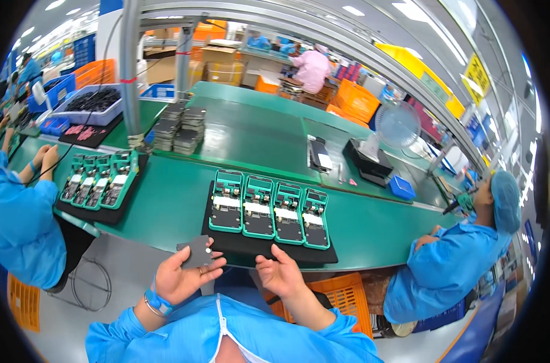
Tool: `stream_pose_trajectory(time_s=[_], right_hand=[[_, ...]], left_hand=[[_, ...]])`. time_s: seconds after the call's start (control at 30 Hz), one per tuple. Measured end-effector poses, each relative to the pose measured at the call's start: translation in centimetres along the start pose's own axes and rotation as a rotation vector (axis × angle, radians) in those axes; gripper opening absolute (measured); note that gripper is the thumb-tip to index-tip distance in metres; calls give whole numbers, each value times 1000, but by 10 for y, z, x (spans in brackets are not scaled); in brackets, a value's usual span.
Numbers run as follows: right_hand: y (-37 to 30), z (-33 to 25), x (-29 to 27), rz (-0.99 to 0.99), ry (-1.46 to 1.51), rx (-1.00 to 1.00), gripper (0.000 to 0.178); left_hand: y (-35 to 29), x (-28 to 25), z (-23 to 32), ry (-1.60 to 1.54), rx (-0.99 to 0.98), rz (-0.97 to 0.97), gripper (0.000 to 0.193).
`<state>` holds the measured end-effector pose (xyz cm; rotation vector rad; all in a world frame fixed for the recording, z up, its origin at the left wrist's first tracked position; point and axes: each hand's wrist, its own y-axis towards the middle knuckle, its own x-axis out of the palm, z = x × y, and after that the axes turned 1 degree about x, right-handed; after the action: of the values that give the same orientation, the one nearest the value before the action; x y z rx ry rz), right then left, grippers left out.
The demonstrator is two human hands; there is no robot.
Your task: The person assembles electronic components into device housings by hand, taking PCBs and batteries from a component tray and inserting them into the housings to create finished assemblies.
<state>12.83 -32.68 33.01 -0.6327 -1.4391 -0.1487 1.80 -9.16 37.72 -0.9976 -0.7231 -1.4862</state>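
My left hand [181,279] holds a thin dark grey plate [196,254] with a notched edge between thumb and fingers, just off the table's near edge. A small white round spot shows at the plate's right side. My right hand [281,273] is empty, palm turned up, its fingers apart and slightly curled. Beyond both hands, several green device housings [258,209] stand in a row on a black mat [275,251]. Each housing has dark parts inside and a white strip across its middle.
Stacks of grey plates [181,128] stand at the back left. On the right are a fan [398,124], a black box [367,163] and a blue tray [402,187]. Co-workers sit on both sides; more green housings [99,178] lie before the left one. An orange crate [347,296] is below.
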Motion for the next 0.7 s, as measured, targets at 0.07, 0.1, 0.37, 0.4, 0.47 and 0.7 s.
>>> stream_pose_trajectory(time_s=[0.07,0.1,0.37,0.4,0.47,0.7], right_hand=[[-27,-28,-9,62,23,-44,44],[-41,-43,-18,74,25,-81,41],[-135,-150,-56,198,-70,-371,39],[-151,-162,-59,227,-78,-439,31],[-182,-176,-72,158,-187,-629,31],[-164,-117,-54,719,-369,-1295,34]], left_hand=[[11,3,-13,42,-80,-42,47],[16,9,-18,27,-116,-41,46],[2,-22,-14,53,-87,-103,47],[-2,-28,-12,48,-102,-112,48],[-17,-39,-8,11,-117,-143,49],[-71,-105,-8,80,-195,-38,51]])
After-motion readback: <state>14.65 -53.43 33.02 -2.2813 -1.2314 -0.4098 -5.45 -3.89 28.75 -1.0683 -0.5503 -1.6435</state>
